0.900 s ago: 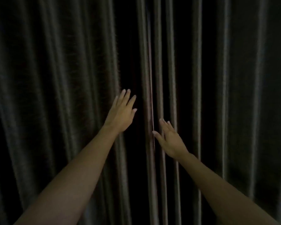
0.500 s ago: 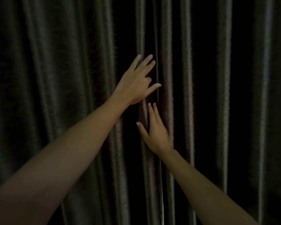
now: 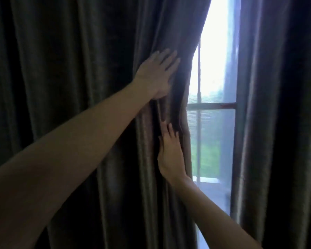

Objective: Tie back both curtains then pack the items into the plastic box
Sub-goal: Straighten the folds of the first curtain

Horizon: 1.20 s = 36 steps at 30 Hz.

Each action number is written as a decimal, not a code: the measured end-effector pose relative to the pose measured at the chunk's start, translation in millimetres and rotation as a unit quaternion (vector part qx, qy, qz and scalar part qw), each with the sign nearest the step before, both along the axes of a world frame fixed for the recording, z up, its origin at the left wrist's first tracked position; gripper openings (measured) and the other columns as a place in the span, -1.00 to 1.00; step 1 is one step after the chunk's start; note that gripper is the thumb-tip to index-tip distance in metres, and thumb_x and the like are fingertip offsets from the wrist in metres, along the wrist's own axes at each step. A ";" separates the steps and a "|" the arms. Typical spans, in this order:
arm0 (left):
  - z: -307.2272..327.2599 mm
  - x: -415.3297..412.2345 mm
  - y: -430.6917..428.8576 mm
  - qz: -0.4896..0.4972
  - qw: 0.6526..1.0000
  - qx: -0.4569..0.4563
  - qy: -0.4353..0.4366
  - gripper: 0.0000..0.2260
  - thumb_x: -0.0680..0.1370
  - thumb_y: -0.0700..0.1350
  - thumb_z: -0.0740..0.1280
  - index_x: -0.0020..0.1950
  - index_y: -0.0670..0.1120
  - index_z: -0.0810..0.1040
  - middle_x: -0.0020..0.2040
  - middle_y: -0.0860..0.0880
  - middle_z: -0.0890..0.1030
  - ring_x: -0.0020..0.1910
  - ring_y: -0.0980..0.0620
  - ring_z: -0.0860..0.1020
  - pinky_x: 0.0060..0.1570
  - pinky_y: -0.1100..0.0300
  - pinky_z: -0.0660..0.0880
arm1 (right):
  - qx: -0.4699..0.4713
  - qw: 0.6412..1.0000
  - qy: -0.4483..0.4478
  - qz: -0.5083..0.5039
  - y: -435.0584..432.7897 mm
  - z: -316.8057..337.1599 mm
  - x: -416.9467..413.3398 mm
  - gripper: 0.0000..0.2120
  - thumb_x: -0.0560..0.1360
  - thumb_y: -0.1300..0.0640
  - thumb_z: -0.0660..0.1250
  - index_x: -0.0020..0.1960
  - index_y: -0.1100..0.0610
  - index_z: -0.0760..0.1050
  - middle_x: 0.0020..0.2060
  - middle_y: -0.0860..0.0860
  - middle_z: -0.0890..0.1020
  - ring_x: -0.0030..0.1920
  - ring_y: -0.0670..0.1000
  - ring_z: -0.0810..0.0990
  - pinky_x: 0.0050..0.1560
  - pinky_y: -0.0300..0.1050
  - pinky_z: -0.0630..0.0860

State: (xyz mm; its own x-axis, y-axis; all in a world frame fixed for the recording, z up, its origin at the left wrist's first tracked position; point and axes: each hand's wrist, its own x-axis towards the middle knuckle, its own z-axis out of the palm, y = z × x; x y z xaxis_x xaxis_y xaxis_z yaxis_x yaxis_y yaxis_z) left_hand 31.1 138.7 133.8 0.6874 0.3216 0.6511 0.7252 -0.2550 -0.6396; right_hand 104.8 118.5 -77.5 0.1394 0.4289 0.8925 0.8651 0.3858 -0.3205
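- The left curtain (image 3: 79,105), dark with a dull sheen, fills the left and centre of the frame; its inner edge is bunched into folds just left of the bright gap
- The right curtain (image 3: 276,123) hangs straight down the right side of the frame, well apart from both hands
- Between them, right of centre, a window (image 3: 212,105) shows pale sky, green trees and a dark horizontal bar
- The left hand (image 3: 156,76), upper centre, lies flat with fingers spread on the gathered edge; no grasp shows
- The right hand (image 3: 171,155), below it at centre, presses on the same folds, fingers extended and tips sunk in the fabric; whether it grips, I cannot tell
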 end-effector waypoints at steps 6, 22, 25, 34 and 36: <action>3.9 -80.3 64.0 0.017 1.000 0.021 -0.016 -0.19 0.53 0.37 0.03 0.57 -0.07 -0.20 0.59 -0.08 -0.14 0.56 -0.08 -0.12 0.52 0.01 -0.15 | 0.035 0.997 -0.001 0.074 66.4 7.9 -64.3 -0.54 0.61 0.33 0.05 0.51 0.25 0.22 0.46 0.19 0.33 0.50 0.15 0.21 0.52 -0.06 -0.01; 8.9 -304.8 194.7 0.130 0.989 0.065 -0.027 -0.17 0.46 0.29 0.23 0.57 -0.05 -0.03 0.59 -0.12 -0.08 0.56 -0.14 -0.10 0.52 -0.01 -0.16 | 0.002 0.972 -0.027 0.233 214.8 18.6 -272.0 -0.47 0.56 0.39 0.10 0.52 0.23 0.20 0.48 0.16 0.29 0.52 0.09 0.19 0.47 -0.37 -0.13; 11.0 -337.2 211.1 0.150 0.986 0.072 -0.026 -0.16 0.47 0.29 0.25 0.57 -0.05 -0.04 0.59 -0.12 -0.10 0.56 -0.12 -0.11 0.52 -0.01 -0.15 | 0.001 0.969 -0.035 0.246 234.6 22.8 -303.9 -0.47 0.55 0.38 0.09 0.52 0.24 0.21 0.47 0.16 0.31 0.51 0.06 0.21 0.47 -0.36 -0.13; 11.2 -411.5 251.4 0.160 0.983 0.086 -0.038 -0.16 0.44 0.25 0.33 0.57 -0.07 0.04 0.59 -0.14 -0.05 0.56 -0.14 -0.06 0.50 -0.02 -0.16 | -0.030 0.960 -0.036 0.278 270.9 31.5 -364.4 -0.48 0.58 0.34 0.11 0.53 0.16 0.19 0.48 0.16 0.31 0.49 0.08 0.24 0.50 -0.12 0.13; 8.9 -427.7 258.6 0.158 0.983 0.086 -0.041 -0.14 0.42 0.22 0.37 0.57 -0.09 0.06 0.58 -0.15 -0.02 0.55 -0.16 -0.03 0.50 -0.03 -0.14 | -0.057 0.955 -0.040 0.288 279.9 31.1 -378.2 -0.46 0.59 0.33 0.09 0.55 0.13 0.15 0.49 0.16 0.28 0.49 0.09 0.23 0.49 -0.16 0.12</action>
State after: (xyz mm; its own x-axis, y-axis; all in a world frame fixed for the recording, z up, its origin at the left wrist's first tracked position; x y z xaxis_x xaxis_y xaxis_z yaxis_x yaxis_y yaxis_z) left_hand -396.7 397.3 142.8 0.5143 0.3910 0.7633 0.8012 0.0983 -0.5902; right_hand -273.4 398.4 -46.4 -0.2164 0.5089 0.8332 0.5428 0.7721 -0.3306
